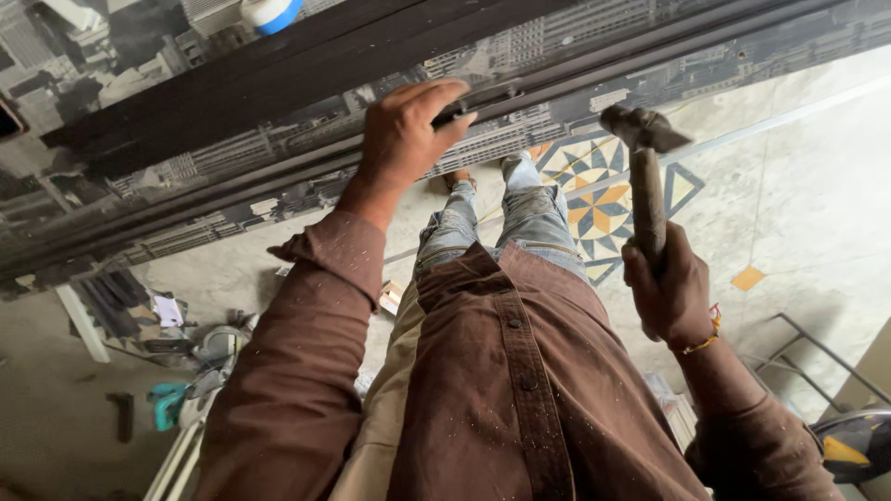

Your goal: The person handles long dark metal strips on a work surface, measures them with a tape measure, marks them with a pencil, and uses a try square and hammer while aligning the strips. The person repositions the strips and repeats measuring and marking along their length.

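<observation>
Worn hammer with a dark steel head and a brown wooden handle [647, 190], raised head-up just right of the dark grooved frame rail [278, 83] crossing the upper view on a slant, head close below the rail's lower edge and apparently not touching it. Right hand [670, 292] wrapped low on the handle, fingers clamped together around the wood, grip near the end judged to give a fuller swing; orange-beaded bracelet [707, 341] at the wrist. Left hand [404, 130] pressed up against the rail, left of the hammer head, fingers curled shut on a small dark piece at the rail's edge, too small and too hidden to name, held there seemingly to steady it for a blow. Rail itself long, straight, matte dark, with parallel channels, backed by a glossy pane reflecting pale shapes. Blue-and-white tape roll [269, 13] above the rail at the top edge. Below the rail, rust-brown button shirt [501, 390] speckled with pale dust, faded blue jeans [520, 209], and far beneath, a dusty pale stone floor [798, 204] with a geometric inlay of yellow, orange and dark blue [603, 199]. Lower left of the rail, scattered tools [186, 362], among them something teal.
</observation>
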`<state>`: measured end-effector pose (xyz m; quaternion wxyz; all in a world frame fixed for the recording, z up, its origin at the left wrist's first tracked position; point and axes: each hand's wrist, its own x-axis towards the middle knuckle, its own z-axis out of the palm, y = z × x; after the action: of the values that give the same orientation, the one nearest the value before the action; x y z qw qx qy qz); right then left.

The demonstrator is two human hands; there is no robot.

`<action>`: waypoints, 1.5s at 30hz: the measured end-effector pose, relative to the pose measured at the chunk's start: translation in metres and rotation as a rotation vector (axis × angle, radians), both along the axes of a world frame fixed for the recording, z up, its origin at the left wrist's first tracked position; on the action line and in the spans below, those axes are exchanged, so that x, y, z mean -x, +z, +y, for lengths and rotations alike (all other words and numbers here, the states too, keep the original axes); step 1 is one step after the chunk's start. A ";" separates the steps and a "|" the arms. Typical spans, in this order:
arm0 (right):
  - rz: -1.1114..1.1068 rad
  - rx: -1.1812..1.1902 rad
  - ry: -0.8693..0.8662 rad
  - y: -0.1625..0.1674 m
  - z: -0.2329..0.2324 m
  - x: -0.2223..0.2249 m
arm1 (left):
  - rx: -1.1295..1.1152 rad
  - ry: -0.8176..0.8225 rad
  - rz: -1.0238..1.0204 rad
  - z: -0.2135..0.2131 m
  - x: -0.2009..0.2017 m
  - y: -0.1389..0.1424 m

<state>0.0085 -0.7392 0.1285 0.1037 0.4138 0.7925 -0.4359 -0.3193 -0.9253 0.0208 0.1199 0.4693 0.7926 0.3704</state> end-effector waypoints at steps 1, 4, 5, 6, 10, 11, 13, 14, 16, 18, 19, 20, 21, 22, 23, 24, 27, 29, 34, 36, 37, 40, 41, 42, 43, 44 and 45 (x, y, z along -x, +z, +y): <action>0.020 -0.003 0.001 0.008 -0.006 0.011 | -0.006 0.010 -0.001 0.000 0.000 -0.001; 0.156 -0.080 0.119 0.026 -0.019 0.039 | -0.007 0.026 -0.015 0.000 -0.001 -0.005; 0.138 -0.133 0.166 0.028 -0.023 0.048 | -0.003 0.029 -0.023 0.000 -0.001 -0.007; 0.117 -0.185 0.211 0.029 -0.025 0.056 | -0.010 0.035 -0.014 0.000 -0.002 -0.009; 0.095 -0.329 0.295 0.027 -0.031 0.070 | -0.026 0.028 -0.009 0.005 -0.002 -0.018; 0.207 -0.340 0.272 0.026 -0.032 0.071 | -0.024 0.021 -0.015 0.005 -0.002 -0.018; 0.424 -0.355 0.227 0.024 -0.036 0.070 | -0.026 0.034 0.004 0.005 -0.002 -0.018; 0.455 -0.349 0.208 0.022 -0.040 0.071 | -0.023 0.040 0.019 0.003 -0.002 -0.017; 0.514 -0.349 0.161 0.017 -0.046 0.074 | -0.021 0.051 0.024 0.000 -0.002 -0.014; 0.181 -0.311 0.233 0.014 -0.043 0.078 | -0.034 0.053 0.015 0.002 -0.002 -0.011; 0.017 -0.284 0.271 0.013 -0.041 0.080 | -0.041 0.056 0.006 0.003 -0.002 -0.009; 0.037 -0.290 0.240 0.015 -0.040 0.078 | -0.046 0.058 -0.003 0.003 -0.002 -0.008; 0.060 -0.300 0.214 0.019 -0.037 0.075 | -0.045 0.063 0.003 0.005 -0.002 -0.007; 0.084 -0.301 0.184 0.021 -0.038 0.072 | -0.036 0.064 0.010 0.004 -0.001 -0.007; 0.125 -0.273 0.154 0.024 -0.038 0.068 | -0.030 0.061 0.009 0.005 -0.002 -0.006; 0.167 -0.254 0.122 0.026 -0.038 0.064 | -0.039 0.054 0.010 0.005 -0.001 -0.006; 0.172 -0.170 0.038 0.027 -0.039 0.055 | -0.066 0.036 0.026 0.002 -0.001 -0.005; 0.119 -0.130 -0.006 0.025 -0.040 0.050 | -0.095 0.022 0.040 -0.001 -0.001 -0.003; 0.055 -0.086 -0.091 0.016 -0.042 0.032 | -0.142 0.005 0.094 -0.003 -0.003 -0.002; 0.068 -0.057 -0.122 0.013 -0.042 0.025 | -0.123 0.016 0.066 -0.002 -0.002 -0.006; 0.073 -0.040 -0.137 0.011 -0.042 0.022 | -0.104 0.027 0.030 -0.001 -0.002 -0.008; 0.029 -0.038 -0.123 0.005 -0.041 0.015 | -0.146 0.000 0.058 0.000 -0.002 -0.015; 0.039 -0.023 -0.118 0.003 -0.040 0.013 | -0.176 -0.019 0.091 -0.001 -0.002 -0.017; 0.049 -0.009 -0.114 0.001 -0.038 0.012 | -0.172 -0.031 0.136 -0.001 -0.003 -0.018; 0.061 0.004 -0.112 0.000 -0.038 0.011 | -0.169 -0.046 0.181 -0.002 -0.005 -0.019; 0.044 -0.001 -0.117 -0.002 -0.037 0.011 | -0.170 -0.061 0.226 -0.002 -0.006 -0.019; 0.027 -0.006 -0.122 -0.003 -0.037 0.010 | -0.169 -0.031 0.169 -0.001 -0.006 -0.020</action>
<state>-0.0015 -0.7760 0.1257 0.0653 0.4557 0.7685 -0.4445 -0.3137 -0.9264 0.0012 0.0184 0.5197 0.7583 0.3932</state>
